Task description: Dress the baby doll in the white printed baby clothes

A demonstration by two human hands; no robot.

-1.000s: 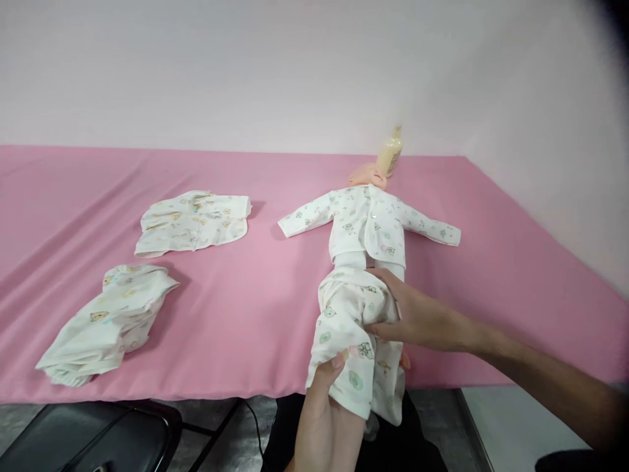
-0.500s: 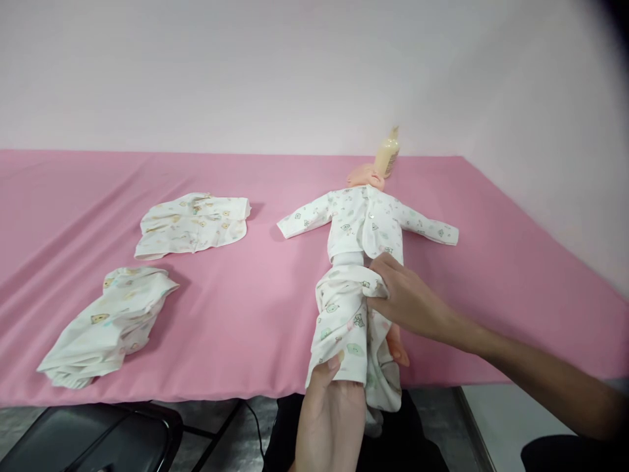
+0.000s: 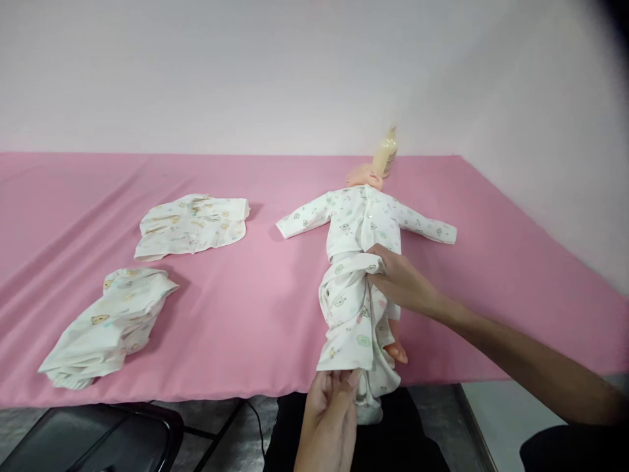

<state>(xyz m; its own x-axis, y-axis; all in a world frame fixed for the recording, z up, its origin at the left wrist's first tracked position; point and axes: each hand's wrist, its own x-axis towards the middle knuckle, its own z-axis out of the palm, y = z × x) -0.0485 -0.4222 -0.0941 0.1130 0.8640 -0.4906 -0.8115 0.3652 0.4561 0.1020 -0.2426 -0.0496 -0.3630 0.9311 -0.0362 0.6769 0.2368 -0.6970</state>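
A baby doll (image 3: 364, 176) lies on its back on the pink-covered table, head toward the wall. It wears a white printed jacket (image 3: 351, 219) with both sleeves spread wide. White printed trousers (image 3: 346, 314) cover the leg on the left of the picture, while the other bare foot (image 3: 397, 351) shows beside the bunched second trouser leg. My right hand (image 3: 396, 275) is closed on the trousers' waist edge near the doll's belly. At the cuff, my left hand (image 3: 334, 400) is closed, its fingers partly hidden under the hem.
Two printed white garments, one flat (image 3: 194, 226) and one crumpled (image 3: 108, 328), lie on the pink cloth (image 3: 250, 314) at left. A pale yellow pump bottle (image 3: 384, 156) stands behind the doll's head. Below the table's front edge is a black chair (image 3: 108, 436).
My right hand has drawn the trouser waist up toward the jacket. My left hand has slid down out of the trouser leg and now pinches at its cuff.
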